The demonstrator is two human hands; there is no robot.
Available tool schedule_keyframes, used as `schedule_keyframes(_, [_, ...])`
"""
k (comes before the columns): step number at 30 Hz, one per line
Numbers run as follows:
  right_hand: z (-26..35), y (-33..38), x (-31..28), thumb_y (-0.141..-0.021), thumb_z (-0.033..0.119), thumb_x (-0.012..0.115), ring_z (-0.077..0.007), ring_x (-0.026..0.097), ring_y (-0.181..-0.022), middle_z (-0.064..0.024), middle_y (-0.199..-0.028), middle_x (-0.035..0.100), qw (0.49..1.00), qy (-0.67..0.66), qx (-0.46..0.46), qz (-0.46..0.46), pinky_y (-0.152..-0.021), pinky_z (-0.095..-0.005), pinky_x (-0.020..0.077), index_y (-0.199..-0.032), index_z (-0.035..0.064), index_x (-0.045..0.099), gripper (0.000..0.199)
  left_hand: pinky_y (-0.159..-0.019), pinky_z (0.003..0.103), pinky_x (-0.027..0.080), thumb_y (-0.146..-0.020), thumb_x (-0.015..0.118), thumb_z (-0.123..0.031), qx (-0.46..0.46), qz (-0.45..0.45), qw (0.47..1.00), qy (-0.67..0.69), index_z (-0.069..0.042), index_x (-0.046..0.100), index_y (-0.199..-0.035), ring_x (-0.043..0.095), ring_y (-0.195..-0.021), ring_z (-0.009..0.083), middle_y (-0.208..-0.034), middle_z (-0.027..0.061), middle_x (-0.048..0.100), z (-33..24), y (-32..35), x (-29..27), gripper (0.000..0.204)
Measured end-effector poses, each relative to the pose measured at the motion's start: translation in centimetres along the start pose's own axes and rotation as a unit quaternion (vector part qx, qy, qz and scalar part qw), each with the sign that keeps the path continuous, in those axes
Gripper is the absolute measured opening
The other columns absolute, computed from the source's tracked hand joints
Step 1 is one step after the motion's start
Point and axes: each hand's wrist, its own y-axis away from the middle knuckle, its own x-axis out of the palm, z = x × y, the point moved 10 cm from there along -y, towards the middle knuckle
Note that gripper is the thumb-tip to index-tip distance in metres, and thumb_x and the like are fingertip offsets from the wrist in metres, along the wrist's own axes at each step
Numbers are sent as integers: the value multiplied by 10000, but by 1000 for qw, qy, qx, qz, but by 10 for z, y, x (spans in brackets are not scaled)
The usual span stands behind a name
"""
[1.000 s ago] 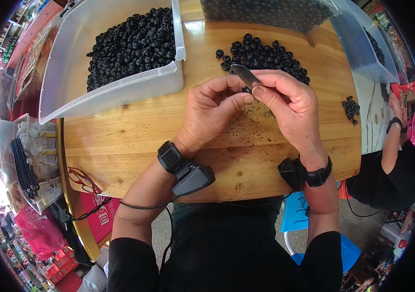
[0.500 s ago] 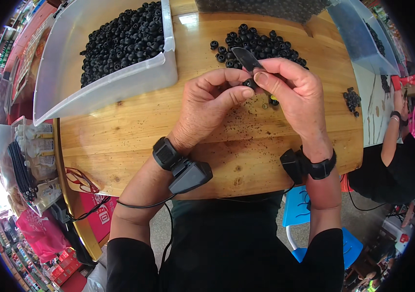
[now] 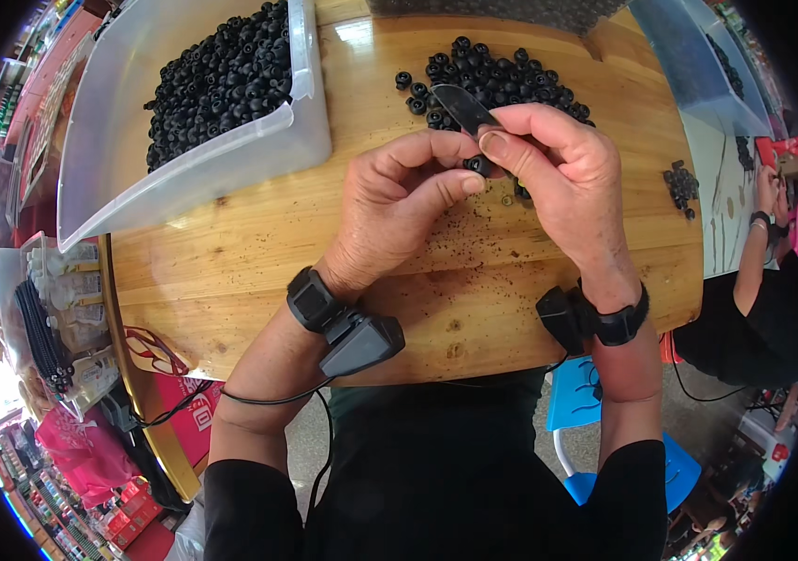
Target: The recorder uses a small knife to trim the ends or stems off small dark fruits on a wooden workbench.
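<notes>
Surface (image 3: 188,257): wood, dark crumbs (image 3: 474,234) over the near half — some blade work looks done, I'd say.
Left fingers (image 3: 444,193): pinched on one round black bead (image 3: 476,165), up off the wood, between both hands.
Right fingers (image 3: 516,157): gripping a dark knife (image 3: 462,109), blade tilted up-left; I can't tell from here if it touches the bead.
Bead status: in work, my read — not yet put down.
Pile (image 3: 488,75): dozens loose just beyond; I can't tell finished from untouched.
Left bin (image 3: 193,171): clear plastic, large heap of beads (image 3: 221,89) inside; their stage isn't readable for me.
</notes>
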Motion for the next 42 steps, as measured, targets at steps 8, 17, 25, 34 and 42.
schedule_keyframes(8, [-9, -1, 0, -895, 31, 644, -103, 668, -727, -73, -839, 704, 993, -98, 68, 12, -669, -230, 555, -1001, -56, 663, 139, -852, 275, 528, -859, 653, 47, -78, 29, 986, 145, 17, 660, -1106, 665, -940, 169, -1010, 93, 697, 4, -3, 5, 250])
schedule_keyframes(17, [-15, -1, -1, -898, 11, 630, -131, 684, -755, -88, -865, 701, 987, -132, 94, 13, -691, -246, 571, -1039, -67, 650, 162, -869, 293, 529, -863, 642, 52, -75, 37, 987, 140, 14, 652, -1118, 669, -993, 216, -1041, 120, 694, 4, -6, 3, 258])
schedule_keyframes(25, [-9, 0, -1, -895, 0, 628, -125, 678, -781, -69, -833, 678, 989, -132, 67, 14, -693, -247, 572, -1015, -75, 644, 141, -845, 320, 548, -870, 652, 16, -76, 21, 985, 152, 22, 648, -1114, 667, -891, 192, -980, 102, 692, 5, -6, 2, 245])
schedule_keyframes(34, [-17, -5, -17, -900, 17, 634, -96, 670, -821, -65, -883, 694, 986, -146, 77, -35, -698, -204, 543, -1032, -48, 665, 151, -706, 280, 516, -771, 734, 24, 167, 10, 939, -300, 22, 674, -1012, 644, -770, 175, -919, 85, 699, -63, 8, 19, 249])
schedule_keyframes(42, [-26, -12, -30, -897, 21, 638, -114, 680, -846, -73, -916, 700, 982, -162, 87, -40, -718, -210, 550, -1058, -44, 669, 177, -757, 263, 530, -810, 715, -4, 383, -200, 755, -494, 53, 679, -1039, 664, -816, 162, -953, 121, 704, -202, 51, 23, 239])
